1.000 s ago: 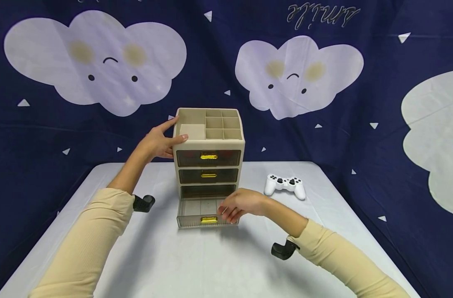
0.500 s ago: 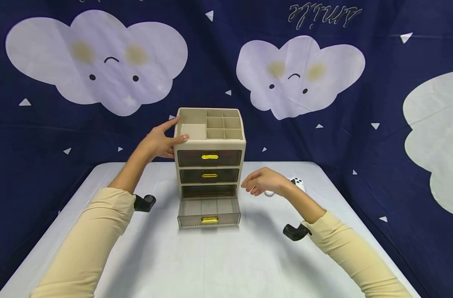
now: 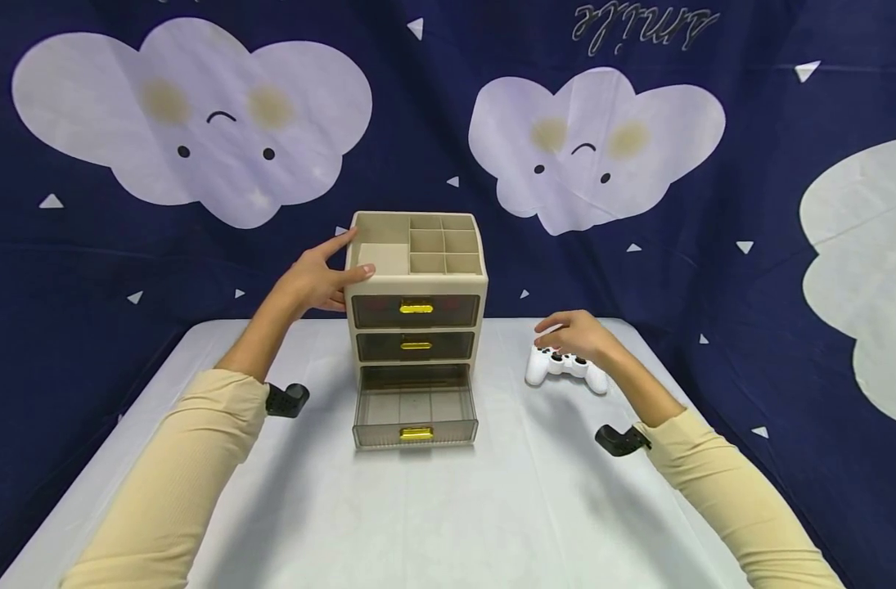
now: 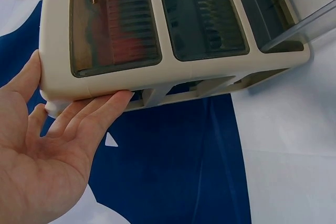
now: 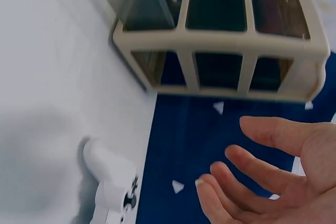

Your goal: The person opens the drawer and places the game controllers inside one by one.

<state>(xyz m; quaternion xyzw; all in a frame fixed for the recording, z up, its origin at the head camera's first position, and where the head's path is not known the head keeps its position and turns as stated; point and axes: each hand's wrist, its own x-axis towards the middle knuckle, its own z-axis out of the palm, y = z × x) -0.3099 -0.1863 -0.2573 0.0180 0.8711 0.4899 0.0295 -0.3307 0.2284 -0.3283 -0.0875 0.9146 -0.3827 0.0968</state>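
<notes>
A beige desktop drawer organizer (image 3: 418, 285) stands on the table with its bottom drawer (image 3: 416, 409) pulled out; that clear drawer has nothing in it. My left hand (image 3: 311, 282) grips the organizer's upper left edge, thumb over the top rim and other fingers along the side wall. In the left wrist view the fingers (image 4: 89, 116) lie against that side. To the right, a white game controller (image 3: 565, 370) rests on the table. My right hand (image 3: 576, 334) hovers over its back left part, fingers loosely bent and holding nothing; the right wrist view shows the thumb apart from the fingers.
The organizer's top has several open compartments (image 3: 443, 241). Two upper drawers (image 3: 416, 327) with gold handles are closed. A white cloth covers the table (image 3: 433, 515), and a dark blue curtain (image 3: 418, 98) with clouds hangs behind it.
My right hand has moved from the open bottom drawer to the right and back, over the game controller. My left hand has stayed on the organizer.
</notes>
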